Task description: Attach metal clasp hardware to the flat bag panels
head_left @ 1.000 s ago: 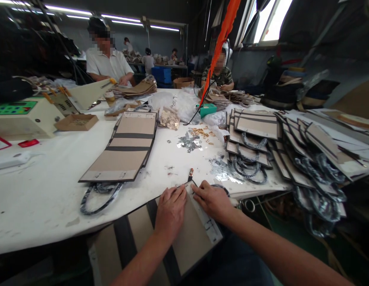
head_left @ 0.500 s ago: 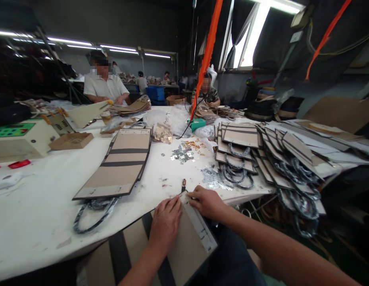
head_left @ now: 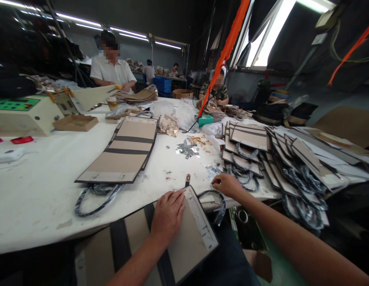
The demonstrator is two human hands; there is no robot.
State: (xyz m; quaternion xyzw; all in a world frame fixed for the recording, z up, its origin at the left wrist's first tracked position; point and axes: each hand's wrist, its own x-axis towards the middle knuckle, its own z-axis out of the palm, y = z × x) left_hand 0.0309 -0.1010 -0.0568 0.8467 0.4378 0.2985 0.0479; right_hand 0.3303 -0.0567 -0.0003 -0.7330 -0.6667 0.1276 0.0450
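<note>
In the head view, your left hand [head_left: 168,212] lies flat, fingers extended and close together, on a tan rectangular bag panel with black bands [head_left: 187,234]. The panel sits at the near edge, in the middle, tilted and partly over the edge of the white-covered table [head_left: 53,194]. A dark tab with a shiny gold-coloured end [head_left: 188,179] sticks out past its far corner, and a dark, plastic-wrapped looped handle [head_left: 221,204] shows at its right side.

Your right hand [head_left: 227,185] is apart from the panel, over the table to its right, with thumb and forefinger curled close together; you cannot tell from this view whether they pinch anything. The fingertips are just beside a scatter of small silver metal plates [head_left: 213,170].

Farther off, near the middle, lie a pile of flat silver metal pieces [head_left: 187,149] and, just beyond, small gold-coloured metal parts [head_left: 198,140]. To the left rests a stack of tan and black bag panels [head_left: 125,161] with wrapped handles at its near end; to the right are overlapping tan panels with wrapped handles [head_left: 250,136]. At far left, an open cardboard box [head_left: 74,123] stands beside a cream machine with a green control panel [head_left: 29,119]. A person in a white shirt [head_left: 113,71] is at the far left side of the table.
</note>
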